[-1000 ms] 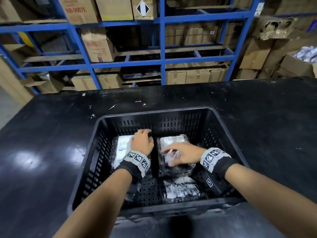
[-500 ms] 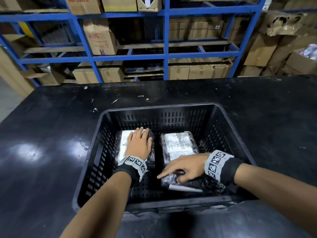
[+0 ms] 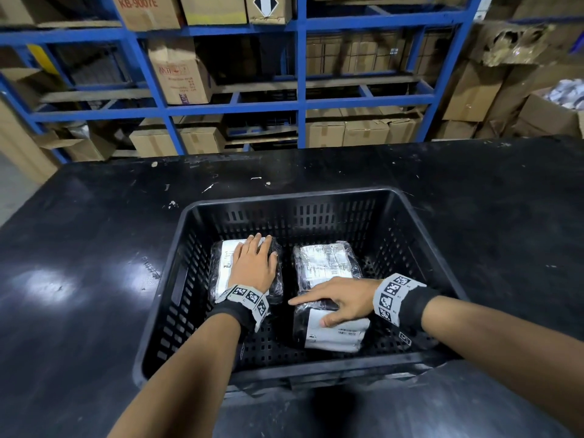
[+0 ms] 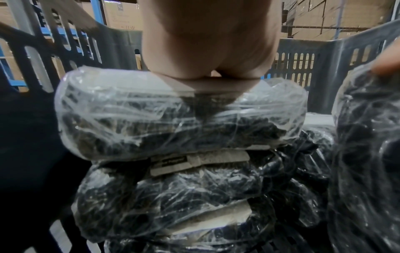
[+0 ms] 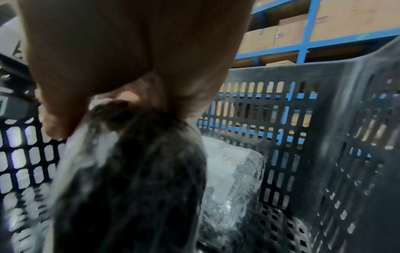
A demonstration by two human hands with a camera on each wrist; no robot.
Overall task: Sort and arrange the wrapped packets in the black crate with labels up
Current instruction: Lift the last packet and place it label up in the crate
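Observation:
A black slotted crate (image 3: 284, 197) stands on the black table. Inside lie plastic-wrapped dark packets with white labels. My left hand (image 3: 254, 263) lies flat, fingers straight, on the top packet of the left stack (image 3: 226, 263), label up; the left wrist view shows this packet (image 4: 173, 119) lying on a lower packet (image 4: 173, 196). My right hand (image 3: 341, 300) grips the near right packet (image 3: 335, 338), thumb on its upturned label, fingers over its far edge. Beyond it the far right packet (image 3: 325, 260) lies label up. In the right wrist view my right hand (image 5: 129, 59) holds the blurred near right packet (image 5: 134, 179).
The crate walls (image 5: 324, 137) rise close around both hands. Bare crate floor (image 3: 395, 336) shows at the right and front left. A blue rack with cardboard boxes (image 3: 180, 74) stands behind the table (image 3: 94, 248); more boxes (image 3: 474, 90) are stacked at the right.
My right hand left the far right packet, took hold of the near right one and turned it from its edge so that its label faces up. My left hand flattened on the left packet.

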